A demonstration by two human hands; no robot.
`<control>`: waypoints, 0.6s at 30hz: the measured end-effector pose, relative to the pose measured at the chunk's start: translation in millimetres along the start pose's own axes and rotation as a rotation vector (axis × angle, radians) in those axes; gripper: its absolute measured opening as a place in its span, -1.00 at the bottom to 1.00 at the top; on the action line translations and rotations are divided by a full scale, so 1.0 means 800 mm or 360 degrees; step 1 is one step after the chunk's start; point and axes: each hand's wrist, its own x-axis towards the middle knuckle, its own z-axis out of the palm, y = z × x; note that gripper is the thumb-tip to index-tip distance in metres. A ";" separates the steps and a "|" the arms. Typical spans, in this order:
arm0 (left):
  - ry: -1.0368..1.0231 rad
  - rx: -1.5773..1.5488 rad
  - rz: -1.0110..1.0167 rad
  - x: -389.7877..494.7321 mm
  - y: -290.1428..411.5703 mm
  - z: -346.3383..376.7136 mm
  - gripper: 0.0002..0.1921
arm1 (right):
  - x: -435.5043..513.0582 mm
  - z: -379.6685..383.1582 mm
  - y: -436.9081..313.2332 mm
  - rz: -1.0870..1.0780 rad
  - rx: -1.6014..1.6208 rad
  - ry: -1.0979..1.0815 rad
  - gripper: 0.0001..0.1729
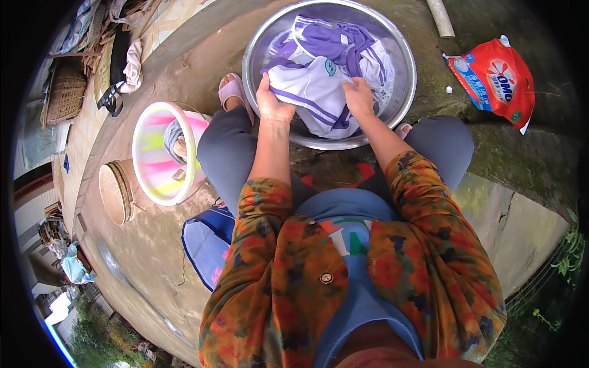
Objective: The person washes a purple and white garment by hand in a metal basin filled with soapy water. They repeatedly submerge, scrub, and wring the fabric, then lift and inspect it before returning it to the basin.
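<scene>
A wide metal basin [407,92] stands on the ground in front of me, with soapy water and wet clothes in it. Both my hands hold a white and purple garment [317,87] over the basin's near part. It has purple stripes and a round green badge. My left hand [274,101] grips its left edge, thumb on top. At the right side, my right hand [358,95] pinches the cloth between thumb and fingers. Behind it, more purple cloth [322,39] with white trim lies in the suds; whether it is part of the same garment I cannot tell.
On the right lies a red OMO detergent bag [499,83], a small white cap [449,89] near it. A pipe [441,18] lies beyond. To my left are a colourful bucket [138,152] holding cloth, a tan bucket [115,193] and a blue bag [202,244].
</scene>
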 end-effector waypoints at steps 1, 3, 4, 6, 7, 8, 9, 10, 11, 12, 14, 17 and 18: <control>-0.0022 0.0000 0.0034 0.000 0.001 0.000 -0.48 | 0.002 0.006 0.009 0.0115 0.0090 -0.0168 -0.28; 0.0034 0.0032 0.0064 -0.001 0.003 0.001 -0.47 | -0.005 0.026 0.024 0.0109 0.0250 -0.0400 -0.19; 0.0076 0.0048 0.0077 -0.001 0.003 0.001 -0.47 | -0.008 0.033 0.029 0.0181 0.0321 -0.0498 -0.15; 0.0103 0.0067 0.0085 -0.001 0.002 0.000 -0.46 | -0.015 0.042 0.036 0.0392 0.0509 -0.0549 -0.16; 0.0093 0.0059 0.0068 -0.001 0.001 -0.001 -0.46 | -0.019 0.044 0.038 0.0554 0.0597 -0.0612 -0.17; 0.0110 0.0074 0.0060 0.000 0.000 -0.003 -0.46 | -0.020 0.044 0.036 0.0636 0.0754 -0.0676 -0.34; 0.0102 0.0077 0.0042 0.000 0.000 -0.006 -0.45 | -0.023 0.043 0.034 0.0693 0.0771 -0.0703 -0.41; 0.0081 0.0086 0.0034 0.002 0.000 -0.009 -0.45 | -0.023 0.041 0.030 0.0746 0.0789 -0.0730 -0.47; 0.0090 0.0086 0.0006 0.003 0.000 -0.014 -0.46 | -0.022 0.037 0.025 0.0793 0.0787 -0.0718 -0.54; 0.0088 0.0090 -0.0013 0.006 0.001 -0.020 -0.47 | -0.021 0.033 0.019 0.0750 0.0944 -0.0695 -0.62; 0.0098 0.0109 -0.0055 0.012 0.001 -0.034 -0.46 | -0.020 0.023 0.005 0.0666 0.1219 -0.0612 -0.77; 0.0255 0.0304 -0.0005 0.023 -0.004 -0.063 -0.47 | -0.003 -0.001 -0.020 0.0487 0.1430 -0.0380 -0.85; 0.0355 0.0372 0.0029 0.027 -0.009 -0.073 -0.48 | 0.003 -0.013 -0.027 0.0443 0.1582 -0.0413 -0.85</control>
